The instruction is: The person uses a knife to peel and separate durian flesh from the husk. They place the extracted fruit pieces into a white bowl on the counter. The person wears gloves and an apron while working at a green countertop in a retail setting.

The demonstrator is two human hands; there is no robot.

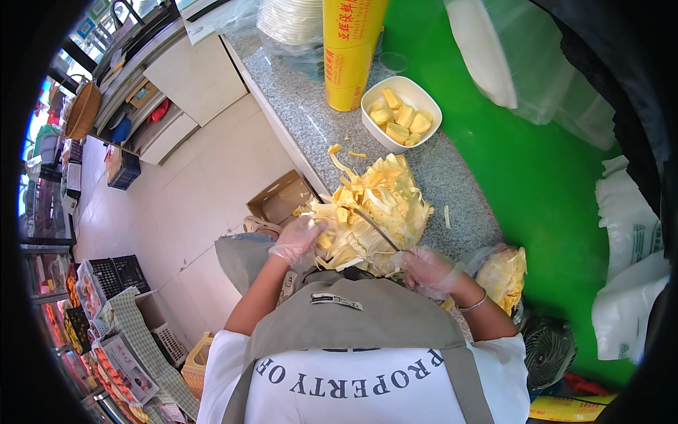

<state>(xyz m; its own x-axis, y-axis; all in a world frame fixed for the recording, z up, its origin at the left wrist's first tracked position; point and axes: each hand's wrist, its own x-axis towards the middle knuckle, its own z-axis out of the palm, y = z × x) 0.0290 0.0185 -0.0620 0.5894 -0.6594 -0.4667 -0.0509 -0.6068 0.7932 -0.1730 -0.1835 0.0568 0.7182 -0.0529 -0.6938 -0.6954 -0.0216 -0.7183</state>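
Observation:
A large opened jackfruit piece (389, 212), with torn pale strands and yellow flesh, lies on the speckled stone counter (450, 175) before me. My right hand (426, 267), in a clear plastic glove, grips a knife (377, 229). Its blade slants up and left across the fruit, the tip among loose yellow bits. My left hand (301, 237), gloved likewise, curls its fingers on the fruit's left edge; the fingertips are blurred and partly hidden by strands. Beyond the fruit, a white bowl (435, 124) holds several yellow jackfruit pods (405, 115).
Yellow cling-film boxes (345, 69) stand upright beside the bowl, near stacked white trays (290, 21). Another jackfruit piece (503, 278) lies beyond my right forearm, near a dark fan (548, 352). An open cardboard box (280, 199) sits on the floor below the counter's left edge.

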